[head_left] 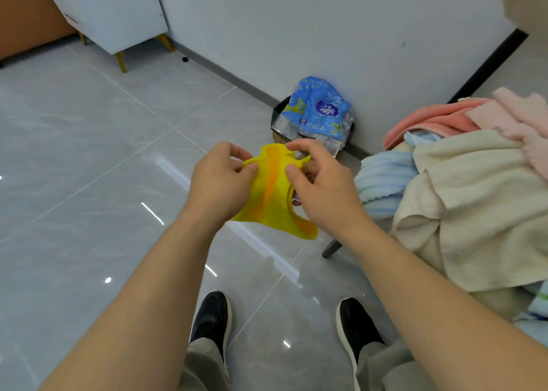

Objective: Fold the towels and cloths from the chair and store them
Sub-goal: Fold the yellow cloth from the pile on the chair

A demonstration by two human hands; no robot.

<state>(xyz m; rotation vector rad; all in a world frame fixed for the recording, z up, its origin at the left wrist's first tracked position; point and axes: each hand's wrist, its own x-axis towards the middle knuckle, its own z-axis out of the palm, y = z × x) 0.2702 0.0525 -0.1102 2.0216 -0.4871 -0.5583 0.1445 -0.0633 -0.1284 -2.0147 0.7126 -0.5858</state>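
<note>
Centre frame: left hand [221, 183] and right hand [321, 180] pinch the yellow cloth [271, 195] bunched. Recommend: find corners, spread flat before folding.

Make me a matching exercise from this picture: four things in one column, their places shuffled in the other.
Things:
1. yellow cloth
2. blue packet
3. cream towel
4. white cabinet

Places:
a. top left corner of the view
b. heaped at the right edge
c. held between left hand and right hand
d. in the black bin

Pairs: 1-c, 2-d, 3-b, 4-a
</note>
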